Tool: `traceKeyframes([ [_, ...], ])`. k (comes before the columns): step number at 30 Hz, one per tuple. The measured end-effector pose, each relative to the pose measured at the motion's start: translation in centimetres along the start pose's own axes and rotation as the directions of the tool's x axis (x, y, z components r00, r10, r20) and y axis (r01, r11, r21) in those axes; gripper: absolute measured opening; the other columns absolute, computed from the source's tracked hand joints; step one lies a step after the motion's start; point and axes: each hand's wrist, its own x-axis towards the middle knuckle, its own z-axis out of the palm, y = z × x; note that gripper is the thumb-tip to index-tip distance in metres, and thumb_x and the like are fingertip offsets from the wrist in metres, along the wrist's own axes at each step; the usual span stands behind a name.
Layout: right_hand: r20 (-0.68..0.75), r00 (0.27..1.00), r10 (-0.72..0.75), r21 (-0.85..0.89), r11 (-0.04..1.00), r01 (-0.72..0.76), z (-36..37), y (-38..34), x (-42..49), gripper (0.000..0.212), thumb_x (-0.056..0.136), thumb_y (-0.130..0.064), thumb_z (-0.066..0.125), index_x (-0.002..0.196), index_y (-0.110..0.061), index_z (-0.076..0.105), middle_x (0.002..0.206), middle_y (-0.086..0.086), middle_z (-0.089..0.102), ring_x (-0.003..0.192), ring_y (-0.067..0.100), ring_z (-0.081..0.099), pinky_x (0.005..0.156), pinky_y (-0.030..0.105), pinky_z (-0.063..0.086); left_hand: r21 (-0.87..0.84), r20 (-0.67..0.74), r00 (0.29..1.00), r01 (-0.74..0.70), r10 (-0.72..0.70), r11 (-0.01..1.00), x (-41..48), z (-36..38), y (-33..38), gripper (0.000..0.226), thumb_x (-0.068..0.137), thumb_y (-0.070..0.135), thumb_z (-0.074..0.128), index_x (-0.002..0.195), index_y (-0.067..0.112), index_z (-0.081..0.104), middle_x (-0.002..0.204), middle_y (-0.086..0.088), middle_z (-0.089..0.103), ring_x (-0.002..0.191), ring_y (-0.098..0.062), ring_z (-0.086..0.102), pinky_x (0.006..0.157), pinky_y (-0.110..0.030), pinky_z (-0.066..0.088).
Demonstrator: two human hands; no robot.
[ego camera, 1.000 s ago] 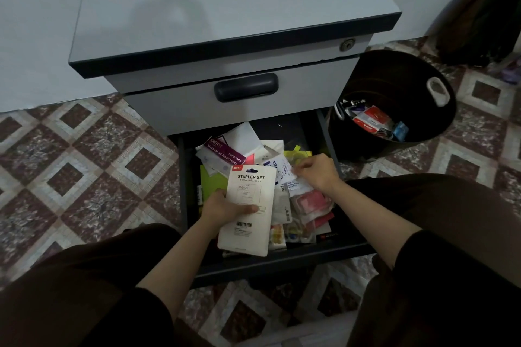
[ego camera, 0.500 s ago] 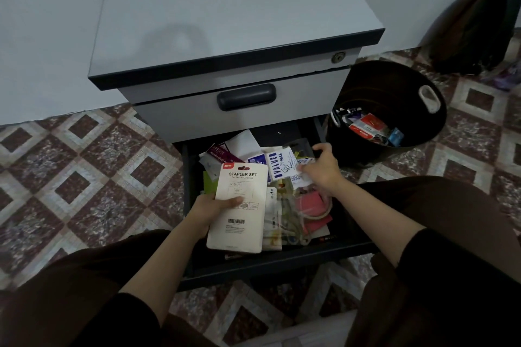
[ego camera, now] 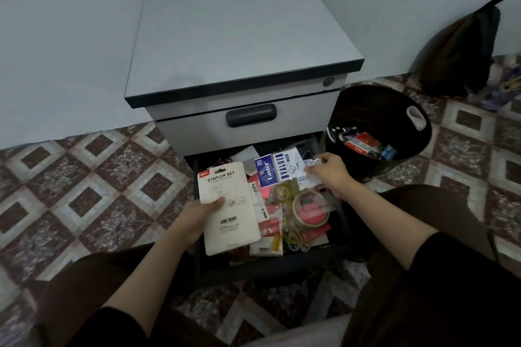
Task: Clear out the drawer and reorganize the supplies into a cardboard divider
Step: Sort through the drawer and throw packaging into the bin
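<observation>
The lower drawer (ego camera: pixel 270 265) of a grey cabinet (ego camera: pixel 239 36) stands pulled out, crammed with supplies. My left hand (ego camera: pixel 197 217) grips a white "STAPLER SET" card pack (ego camera: pixel 228 205) over the drawer's left side, thumb on its face. My right hand (ego camera: pixel 331 173) pinches a small white packet (ego camera: pixel 310 170) at the drawer's far right. Beside it lies a blue-and-white "Faster Value Pack" (ego camera: pixel 277 167). A tape roll (ego camera: pixel 307 213), pink sticky notes (ego camera: pixel 318 213) and scissors (ego camera: pixel 296 239) lie lower in the drawer. No cardboard divider is in view.
A black round bin (ego camera: pixel 394 110) with several packets inside stands on the patterned tile floor right of the cabinet. A dark bag (ego camera: pixel 465 48) leans on the wall at far right. My knees flank the drawer front.
My right hand has shifted from the drawer's middle toward its far right corner with a small packet. The blue-and-white pack got uncovered. My left hand still holds the stapler pack. The view tilted up.
</observation>
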Motion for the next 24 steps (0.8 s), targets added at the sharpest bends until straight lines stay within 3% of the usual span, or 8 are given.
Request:
traceKeyframes([
  [3,0.029,1.000,-0.004,0.060,0.998,0.002,-0.5,-0.7,-1.1,0.036,0.084,-0.002,0.066,0.117,0.001,0.052,0.102,0.018,0.062,0.074,0.029,0.065,0.052,0.036,0.057,-0.018,0.049,0.998,-0.038,0.039,0.999,-1.0,0.0,0.3,0.017,0.089,0.002,0.054,0.104,0.006,0.060,0.103,-0.014,0.066,0.091,-0.029,0.064,0.072,-0.043,0.055],
  [6,0.093,0.995,-0.032,0.134,0.991,0.019,-1.0,-1.4,-2.4,0.033,0.088,0.002,0.059,0.119,0.008,0.049,0.084,0.010,0.058,0.066,0.022,0.061,0.043,0.031,0.054,-0.036,0.061,0.997,-0.052,0.054,0.998,-1.9,0.0,0.8,0.021,0.090,0.002,0.051,0.111,0.005,0.057,0.103,-0.013,0.066,0.089,-0.027,0.065,0.063,-0.037,0.058],
  [9,0.118,0.991,-0.068,0.164,0.985,0.048,-1.5,-2.1,-3.5,0.037,0.090,0.004,0.055,0.125,0.009,0.046,0.091,0.009,0.058,0.079,0.029,0.063,0.049,0.030,0.054,-0.031,0.065,0.995,-0.068,0.070,0.997,-2.8,0.3,1.5,0.023,0.092,0.001,0.049,0.114,0.001,0.055,0.104,-0.013,0.065,0.082,-0.024,0.068,0.061,-0.036,0.057],
  [11,0.142,0.986,-0.084,0.207,0.977,0.053,-2.0,-2.5,-3.8,0.039,0.090,0.002,0.055,0.127,0.009,0.045,0.102,0.015,0.060,0.086,0.030,0.065,0.064,0.038,0.057,-0.038,0.096,0.991,-0.087,0.090,0.995,-3.7,0.9,2.3,0.017,0.093,-0.002,0.044,0.104,0.002,0.057,0.100,-0.011,0.065,0.071,-0.020,0.070,0.054,-0.032,0.057],
  [13,0.174,0.982,-0.076,0.288,0.957,0.023,-2.9,-2.8,-4.3,0.040,0.091,-0.001,0.056,0.129,0.008,0.044,0.112,0.019,0.061,0.090,0.030,0.065,0.077,0.048,0.057,-0.045,0.116,0.989,-0.093,0.097,0.995,-4.5,1.7,3.2,0.018,0.094,-0.003,0.041,0.104,0.002,0.055,0.098,-0.010,0.064,0.075,-0.021,0.069,0.056,-0.034,0.057],
  [17,0.206,0.974,-0.095,0.449,0.894,-0.008,-5.5,-3.2,-5.5,0.032,0.092,0.001,0.052,0.123,0.011,0.048,0.097,0.016,0.063,0.078,0.025,0.064,0.057,0.035,0.060,-0.014,0.145,0.987,-0.070,0.071,0.997,-5.2,3.2,4.8,0.026,0.095,0.001,0.043,0.120,0.002,0.050,0.120,-0.017,0.059,0.102,-0.031,0.059,0.080,-0.045,0.049],
  [21,0.158,0.979,-0.127,0.524,0.851,0.025,-8.9,-3.1,-6.4,0.027,0.093,0.003,0.049,0.118,0.013,0.050,0.088,0.014,0.063,0.075,0.025,0.063,0.054,0.032,0.059,0.054,0.248,0.967,-0.076,0.061,0.996,-6.3,6.0,6.0,0.022,0.095,0.000,0.042,0.114,0.004,0.053,0.109,-0.014,0.064,0.097,-0.027,0.063,0.077,-0.042,0.053],
  [24,0.108,0.986,-0.129,0.583,0.812,0.042,-11.5,-3.1,-6.6,0.029,0.093,0.004,0.047,0.120,0.015,0.049,0.095,0.017,0.062,0.078,0.025,0.062,0.051,0.029,0.058,0.068,0.294,0.951,-0.122,0.097,0.990,-6.8,8.7,7.3,0.024,0.095,0.001,0.041,0.116,0.004,0.052,0.114,-0.014,0.063,0.096,-0.025,0.063,0.072,-0.037,0.058],
])
